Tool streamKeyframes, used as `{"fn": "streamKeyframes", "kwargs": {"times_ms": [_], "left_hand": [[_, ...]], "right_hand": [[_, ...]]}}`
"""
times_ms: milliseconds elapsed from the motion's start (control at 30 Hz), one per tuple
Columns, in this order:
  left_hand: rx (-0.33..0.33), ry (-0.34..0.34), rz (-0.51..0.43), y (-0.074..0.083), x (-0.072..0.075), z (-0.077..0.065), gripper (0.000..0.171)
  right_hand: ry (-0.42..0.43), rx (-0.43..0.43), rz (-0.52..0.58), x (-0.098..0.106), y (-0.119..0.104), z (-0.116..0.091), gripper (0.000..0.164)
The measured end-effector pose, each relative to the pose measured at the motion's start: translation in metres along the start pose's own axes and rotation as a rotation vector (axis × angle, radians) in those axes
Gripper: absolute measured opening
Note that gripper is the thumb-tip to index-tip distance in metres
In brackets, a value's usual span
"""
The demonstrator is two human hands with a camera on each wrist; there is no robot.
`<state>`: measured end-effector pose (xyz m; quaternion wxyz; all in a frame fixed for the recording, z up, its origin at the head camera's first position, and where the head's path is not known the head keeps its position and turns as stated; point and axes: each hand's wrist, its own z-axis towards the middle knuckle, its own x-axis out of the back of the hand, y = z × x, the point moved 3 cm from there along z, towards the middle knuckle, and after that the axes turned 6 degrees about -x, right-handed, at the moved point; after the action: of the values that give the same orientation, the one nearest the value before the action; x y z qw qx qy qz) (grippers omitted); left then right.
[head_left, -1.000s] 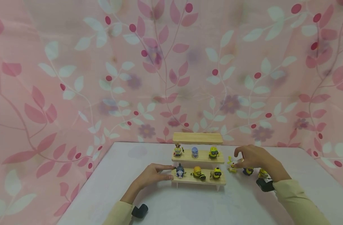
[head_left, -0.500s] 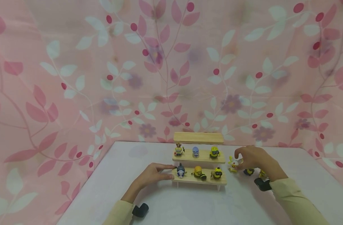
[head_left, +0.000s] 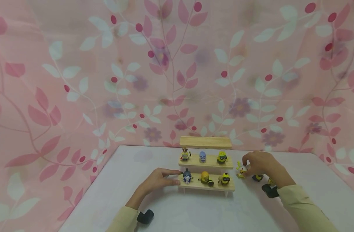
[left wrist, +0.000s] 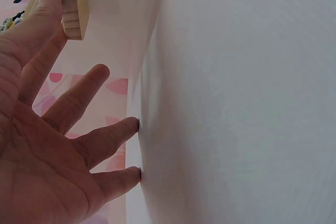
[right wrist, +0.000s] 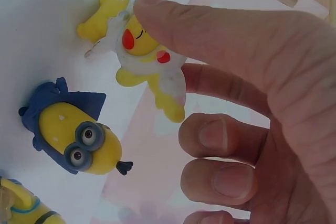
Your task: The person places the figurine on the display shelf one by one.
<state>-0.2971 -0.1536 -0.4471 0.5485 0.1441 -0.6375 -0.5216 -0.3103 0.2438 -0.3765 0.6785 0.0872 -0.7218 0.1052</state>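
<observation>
My left hand (head_left: 157, 180) pinches the left end of the lower shelf of a small wooden display stand (head_left: 205, 141) between thumb and forefinger. In the left wrist view the thumb lies at the board's end (left wrist: 74, 6), and the other fingers spread, two tips at the white tabletop. My right hand (head_left: 263, 165) holds a white and yellow figurine (right wrist: 126, 59) with red cheeks, right of the stand, between thumb and forefinger. Its other fingers curl free. Next to it lies a Minion figurine in a dark blue outfit (right wrist: 68, 124).
Three figurines stand on the middle shelf, among them a blue one (head_left: 202, 157). The lower shelf carries a grey-haired one (head_left: 186, 177), an orange-topped one (head_left: 205, 177) and a goggled yellow one (head_left: 224, 178). Another yellow figurine (right wrist: 26, 211) lies below my right wrist. A pink floral curtain (head_left: 171, 80) hangs behind.
The head view has shifted slightly. My right wrist has swung a little left, covering more of the figurine beneath it; both grips look the same.
</observation>
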Motion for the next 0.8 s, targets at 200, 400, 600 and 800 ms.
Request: {"fn": "streamKeyframes", "kwargs": {"times_ms": [200, 400, 600, 800], "left_hand": [[-0.002, -0.002, 0.005, -0.0002, -0.0001, -0.0001, 0.040], [-0.012, -0.005, 0.004, 0.0004, -0.0001, -0.0007, 0.040], [-0.020, 0.000, 0.007, 0.0007, 0.0001, -0.0006, 0.042], [-0.003, -0.001, 0.001, 0.0001, 0.0002, -0.0004, 0.042]], "right_hand": [[0.007, -0.008, 0.009, -0.0025, -0.0004, 0.0007, 0.034], [0.011, -0.001, 0.026, -0.0059, -0.0001, 0.0009, 0.034], [0.006, -0.008, 0.025, -0.0061, -0.0011, 0.0007, 0.034], [-0.011, -0.019, 0.038, -0.0055, -0.0013, -0.0004, 0.034]]}}
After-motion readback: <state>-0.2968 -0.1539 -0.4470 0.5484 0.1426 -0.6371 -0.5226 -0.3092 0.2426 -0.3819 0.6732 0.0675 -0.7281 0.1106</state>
